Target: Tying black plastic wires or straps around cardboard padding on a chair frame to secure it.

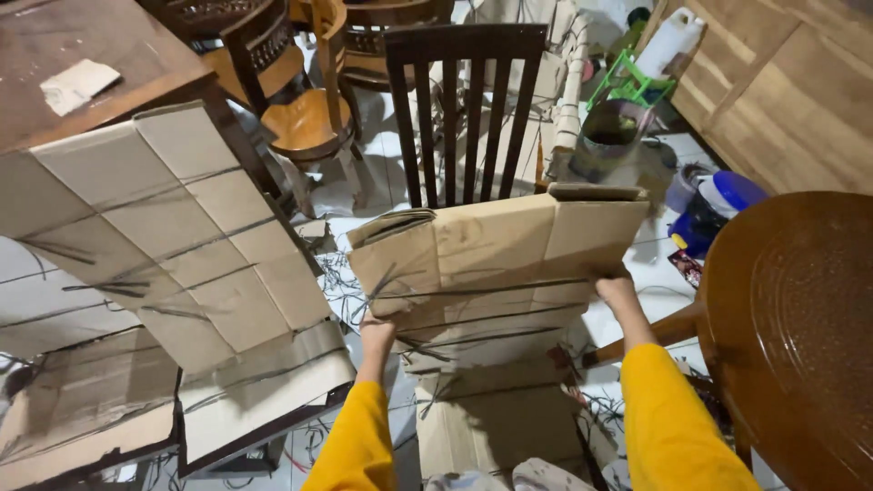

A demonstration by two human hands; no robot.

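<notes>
Both arms, in yellow sleeves, reached from the near edge toward the middle of the scene, roughly parallel and well apart. The left hand was raised with its fingers curled shut in a grip. The right hand sat slightly farther and higher, fingers likewise closed in a pinch.

Your hands grip matt brown corrugated cardboard, creased and scuffed. The flattened cardboard sheet to your left looks equally dull. Your round wooden table shines with glossy varnish; the dark wooden chair has a smoother satin finish.
</notes>
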